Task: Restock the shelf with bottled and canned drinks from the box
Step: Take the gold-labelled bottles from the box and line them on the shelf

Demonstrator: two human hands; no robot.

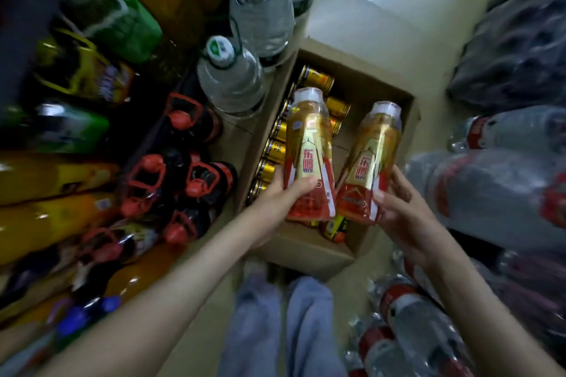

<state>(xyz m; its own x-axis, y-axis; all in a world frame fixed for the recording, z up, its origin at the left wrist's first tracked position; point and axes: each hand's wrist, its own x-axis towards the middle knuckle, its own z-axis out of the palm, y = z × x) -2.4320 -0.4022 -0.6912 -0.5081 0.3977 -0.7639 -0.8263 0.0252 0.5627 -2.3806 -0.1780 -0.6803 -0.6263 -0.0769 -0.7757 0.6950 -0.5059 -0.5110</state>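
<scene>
Each hand, left (pixel 292 190) and right (pixel 395 202), grips one bottle (pixel 309 156) low above the box (pixel 306 251); top-heavy, either could tip loose.

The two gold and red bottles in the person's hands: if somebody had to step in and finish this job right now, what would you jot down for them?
Left hand: gripping the left bottle low on its body, held above the box.
Right hand: gripping the right bottle the same way.
Cardboard box: open on the floor, with a row of gold cans lying along its left side and more at its far and near ends.
Shelf of big drink bottles: to the left.
Done: two bottles lifted out.
Left: shelve both bottles, then the cans.
</scene>
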